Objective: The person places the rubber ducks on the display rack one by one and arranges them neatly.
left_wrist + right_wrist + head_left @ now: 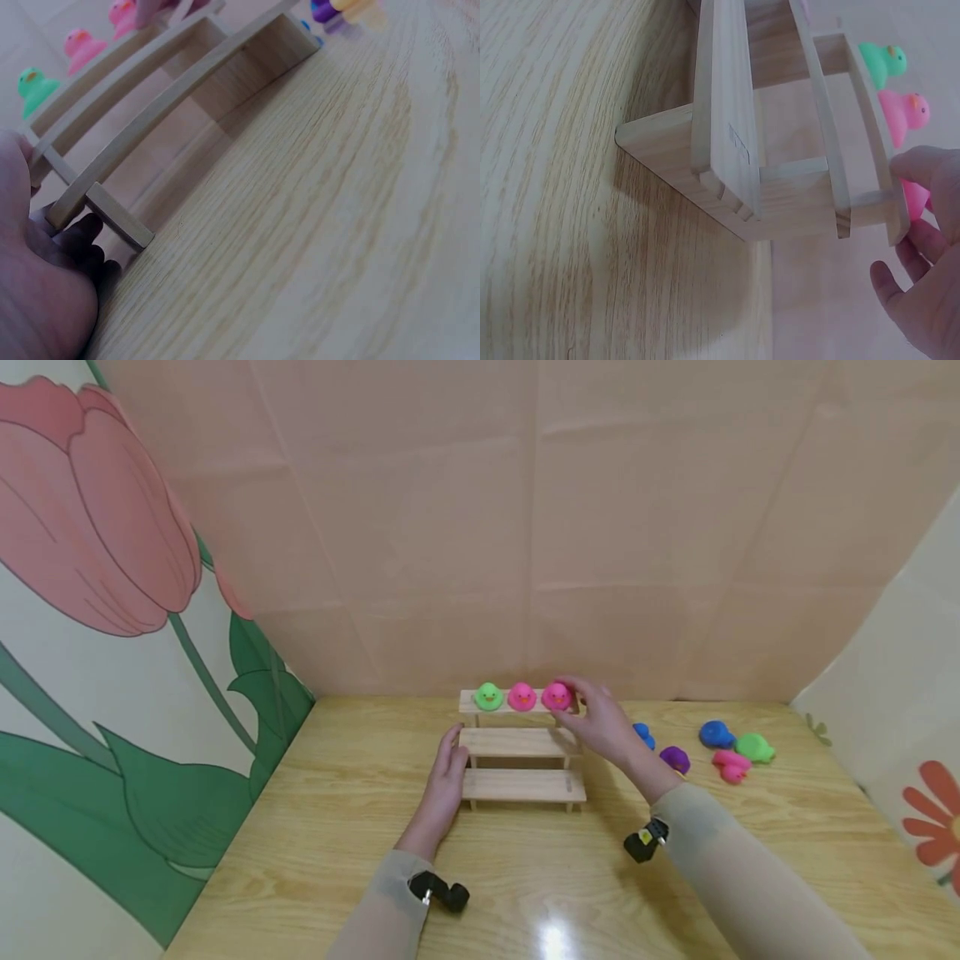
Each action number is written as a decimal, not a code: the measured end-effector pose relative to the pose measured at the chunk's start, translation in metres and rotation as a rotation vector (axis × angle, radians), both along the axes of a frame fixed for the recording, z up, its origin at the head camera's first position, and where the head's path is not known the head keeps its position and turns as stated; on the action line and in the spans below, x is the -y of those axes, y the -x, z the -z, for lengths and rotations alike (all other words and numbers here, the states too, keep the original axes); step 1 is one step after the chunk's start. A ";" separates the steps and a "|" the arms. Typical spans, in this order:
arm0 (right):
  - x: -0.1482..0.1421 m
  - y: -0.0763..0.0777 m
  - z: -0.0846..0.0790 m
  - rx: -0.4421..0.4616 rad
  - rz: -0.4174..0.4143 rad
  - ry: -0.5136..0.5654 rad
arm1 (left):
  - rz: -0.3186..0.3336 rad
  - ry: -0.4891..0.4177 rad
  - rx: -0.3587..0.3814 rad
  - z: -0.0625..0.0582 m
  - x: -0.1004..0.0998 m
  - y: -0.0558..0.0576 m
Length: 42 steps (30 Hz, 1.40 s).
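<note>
A three-tier wooden stand (517,742) stands on the table with a green rubber duck (488,697) and two pink ones on its top tier. My right hand (606,727) pinches the rightmost pink rubber duck (557,697) at that tier's right end; the fingers partly cover it in the right wrist view. Beside it sits the middle pink duck (522,697). My left hand (441,789) holds the stand's left end. In the left wrist view, its fingers (79,244) reach beneath the lowest tier, by a leg.
Right of the stand lie more rubber ducks: a purple one (675,759), a blue one (716,734), a green one (754,748) and pink (732,766). Another blue duck (643,735) is partly behind my right forearm. A beige-pink backdrop (420,568) rises behind the table.
</note>
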State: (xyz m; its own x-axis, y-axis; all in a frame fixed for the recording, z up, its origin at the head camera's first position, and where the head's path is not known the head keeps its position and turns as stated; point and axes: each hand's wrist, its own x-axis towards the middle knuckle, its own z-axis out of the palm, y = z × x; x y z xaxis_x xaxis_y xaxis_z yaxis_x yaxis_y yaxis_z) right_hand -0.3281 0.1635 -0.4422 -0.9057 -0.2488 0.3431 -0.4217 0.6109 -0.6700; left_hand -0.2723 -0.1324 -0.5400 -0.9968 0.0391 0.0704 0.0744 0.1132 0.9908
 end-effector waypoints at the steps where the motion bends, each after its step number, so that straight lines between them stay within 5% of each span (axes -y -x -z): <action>1: 0.000 0.000 0.001 0.003 -0.001 0.003 | -0.001 0.003 0.004 0.000 0.000 0.000; 16: -0.008 -0.009 0.008 0.026 0.017 0.028 | 0.006 0.013 -0.023 0.005 -0.001 0.002; 42: -0.069 -0.067 0.016 -0.054 0.063 -0.105 | -0.015 0.025 -0.012 0.001 -0.001 0.000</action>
State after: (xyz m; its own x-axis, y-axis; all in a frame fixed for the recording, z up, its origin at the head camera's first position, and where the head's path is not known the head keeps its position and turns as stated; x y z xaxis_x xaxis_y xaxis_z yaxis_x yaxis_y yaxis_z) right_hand -0.2614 0.2328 -0.4578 -0.9015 -0.2292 0.3672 -0.4143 0.7028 -0.5783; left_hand -0.2723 -0.1313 -0.5415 -0.9964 0.0259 0.0813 0.0841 0.1391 0.9867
